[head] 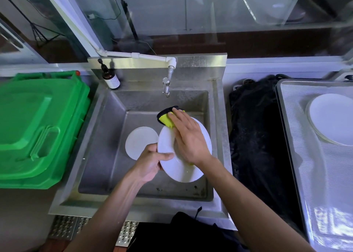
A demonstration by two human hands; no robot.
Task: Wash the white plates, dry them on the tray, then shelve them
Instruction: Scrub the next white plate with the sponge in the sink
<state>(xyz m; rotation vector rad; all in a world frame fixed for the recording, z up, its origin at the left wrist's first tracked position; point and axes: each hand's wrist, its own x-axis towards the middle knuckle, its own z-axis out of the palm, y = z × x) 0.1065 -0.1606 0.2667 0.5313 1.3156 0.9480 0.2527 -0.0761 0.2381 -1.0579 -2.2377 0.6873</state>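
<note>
Over the steel sink (107,129), my left hand (152,160) grips the left rim of a white plate (181,167), tilted toward me. My right hand (188,137) lies flat across the plate's face, pressing a yellow and black sponge (167,119) against its upper edge. A second white plate (138,143) lies flat on the sink floor, just left of the held one. Another white plate (332,118) rests on the metal tray (298,156) at the far right.
A tap (166,85) hangs over the sink's back, not running. A brown soap pump bottle (110,78) stands at the back left corner. A green plastic bin (38,125) sits left of the sink. Black cloth (256,137) covers the counter between sink and tray.
</note>
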